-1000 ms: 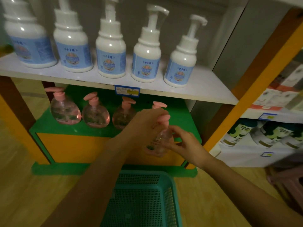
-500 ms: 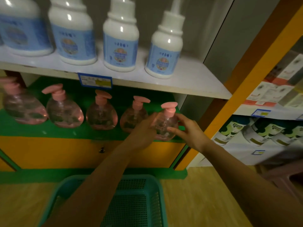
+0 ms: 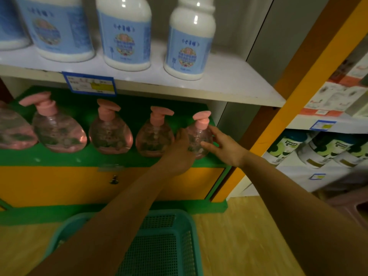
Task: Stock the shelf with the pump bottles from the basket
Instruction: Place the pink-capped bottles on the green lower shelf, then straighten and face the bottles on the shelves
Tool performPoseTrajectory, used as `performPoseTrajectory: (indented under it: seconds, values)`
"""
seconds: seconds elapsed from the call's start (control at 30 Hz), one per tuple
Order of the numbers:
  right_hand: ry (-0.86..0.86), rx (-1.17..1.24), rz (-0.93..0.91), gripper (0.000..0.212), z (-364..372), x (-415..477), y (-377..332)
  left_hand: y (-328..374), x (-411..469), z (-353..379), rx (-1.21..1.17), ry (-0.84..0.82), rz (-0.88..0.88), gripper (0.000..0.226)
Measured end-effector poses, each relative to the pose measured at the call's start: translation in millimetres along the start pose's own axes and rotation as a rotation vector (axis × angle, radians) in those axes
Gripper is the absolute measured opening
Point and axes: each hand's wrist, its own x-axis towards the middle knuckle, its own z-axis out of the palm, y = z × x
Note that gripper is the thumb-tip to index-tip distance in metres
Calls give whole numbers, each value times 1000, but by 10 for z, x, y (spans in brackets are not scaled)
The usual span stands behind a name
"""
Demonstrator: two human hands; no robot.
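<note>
A clear pink pump bottle (image 3: 199, 136) stands at the right end of the green lower shelf (image 3: 83, 156). My left hand (image 3: 179, 152) cups its left side and my right hand (image 3: 223, 148) touches its right side with spread fingers. Several matching pink pump bottles (image 3: 111, 132) stand in a row to its left. The teal mesh basket (image 3: 165, 246) sits on the floor below my arms; the part of it that shows holds no bottles.
A white upper shelf (image 3: 229, 84) carries several white bottles with blue labels (image 3: 189, 46) and a blue price tag (image 3: 89, 84). An orange post (image 3: 294, 100) borders the shelf on the right, with more goods beyond it. Wooden floor lies around the basket.
Both hands carried the pink bottle up from near the basket to the right end of the green shelf, where it now stands. The camera moved closer.
</note>
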Motion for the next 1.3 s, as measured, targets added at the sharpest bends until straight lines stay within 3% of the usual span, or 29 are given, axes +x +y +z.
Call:
performPoseTrajectory:
  seconds: [0.23,0.4,0.5,0.63,0.87,1.17,1.3]
  values:
    - [-4,66,169,79,53,17,-165,197,-160,-88,203,-36,-12,75]
    - [212,159,188,55,295,-181,-385,176,-518,-328,123,-57,117,69]
    - [294,177,178,47,421,-353,-571,110,-809,-605,7,52,200,59]
    - [302,390,186,48,452,-591,-1049,183,-1156,-1096,-134,166,229,39]
    - [290,532,27,39,428,-852,-2134,251,-1627,-1991,-104,378,229,23]
    - [198,373,-285,24,590,-801,-3407,581,-2335,-3212,-95,633,294,20]
    - [176,319,-409,32,565,-666,-4004,733,-2408,-3638,-78,684,319,22]
